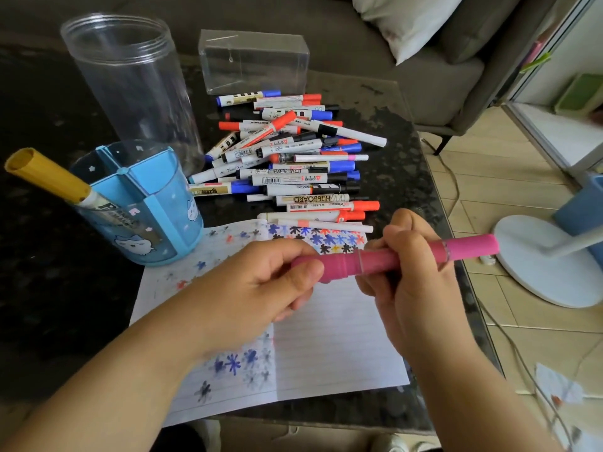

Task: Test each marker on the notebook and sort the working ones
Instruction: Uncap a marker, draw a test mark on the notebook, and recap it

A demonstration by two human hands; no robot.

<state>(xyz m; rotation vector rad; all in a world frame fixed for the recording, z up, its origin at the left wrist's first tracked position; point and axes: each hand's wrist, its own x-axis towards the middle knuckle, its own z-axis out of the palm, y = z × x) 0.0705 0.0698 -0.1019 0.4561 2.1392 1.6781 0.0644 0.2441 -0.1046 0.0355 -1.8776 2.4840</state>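
1. Nearest to you is the open notebook (326, 337), lying flat on the dark table (49, 305). I'll use it as the reference for everything else. Its lined pages carry little star-shaped test scribbles: blue and black ones low on the left page, and a dense patch of blue, black, red and orange ones at the far right corner.

2. Right above the notebook, both of your hands hold one fat pink marker (391, 257), roughly level. Your left hand (261, 285) is wrapped around its left end, thumb on top. Your right hand (414, 282) is curled around the barrel, with the pink end poking out past your fingers toward the right. Can't tell if the cap is on or off, since the left end is buried in your fist.

3. Touching the notebook's far left corner is a blue pen holder (146, 216) with dividers. A marker with a yellow cap (45, 174) leans out of it to the left.

4. Just past the notebook's far edge is the pile of markers (287, 158), mostly white barrels with red, blue and black caps. The closest ones touch the page edge.

5. Further back, left of the pile, stands a tall clear plastic jar (130, 79). Behind the pile is a clear plastic box (254, 60).

6. Beyond the table there's a grey sofa (424, 76) with a pale cushion (404, 17).
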